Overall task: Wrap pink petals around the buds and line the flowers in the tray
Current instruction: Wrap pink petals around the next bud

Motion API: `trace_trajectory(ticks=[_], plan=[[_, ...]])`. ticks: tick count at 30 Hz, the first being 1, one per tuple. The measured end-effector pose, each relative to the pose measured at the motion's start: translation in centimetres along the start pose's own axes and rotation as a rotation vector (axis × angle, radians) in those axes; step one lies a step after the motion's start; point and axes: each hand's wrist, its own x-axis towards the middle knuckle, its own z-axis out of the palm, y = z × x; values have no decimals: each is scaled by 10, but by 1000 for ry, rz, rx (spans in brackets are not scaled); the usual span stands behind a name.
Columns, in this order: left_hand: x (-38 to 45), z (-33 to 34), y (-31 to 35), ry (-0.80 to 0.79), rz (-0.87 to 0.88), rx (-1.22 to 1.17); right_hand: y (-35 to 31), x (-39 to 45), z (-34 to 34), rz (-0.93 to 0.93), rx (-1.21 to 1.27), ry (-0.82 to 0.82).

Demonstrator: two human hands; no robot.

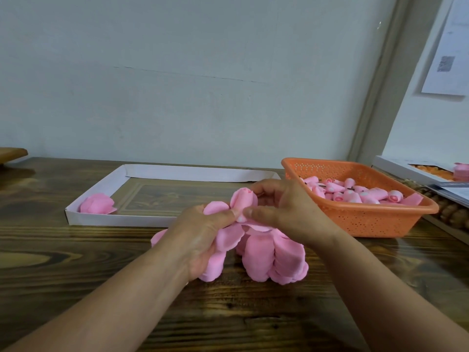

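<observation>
Both hands work just above the dark wooden bench (76, 262). The left hand (200, 240) has its grip closed on a bunch of soft pink foam petals (264, 252), thumb pinching one at its base. The right hand (284, 209) grips the small pink bud (243, 199) by its stem. To wrap well, I'd say keep the petal's base pinched tight and roll it snugly. One finished pink flower (97, 204) sits in the shallow white cardboard tray (193, 172); the orange perforated plastic basket (365, 219) holds more buds
</observation>
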Motion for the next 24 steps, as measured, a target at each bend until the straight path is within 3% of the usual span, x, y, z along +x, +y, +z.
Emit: trace_trajectory(ticks=[6, 9, 16, 24], plan=[[0, 1, 0, 94, 43, 1, 5, -2, 20, 39, 133, 204], [-2, 3, -4, 60, 74, 43, 9, -2, 29, 75, 132, 278], [1, 2, -5, 195, 105, 188, 11, -6, 28, 17, 128, 206], [-1, 3, -7, 190, 193, 319, 12, -4, 19, 31, 167, 91]])
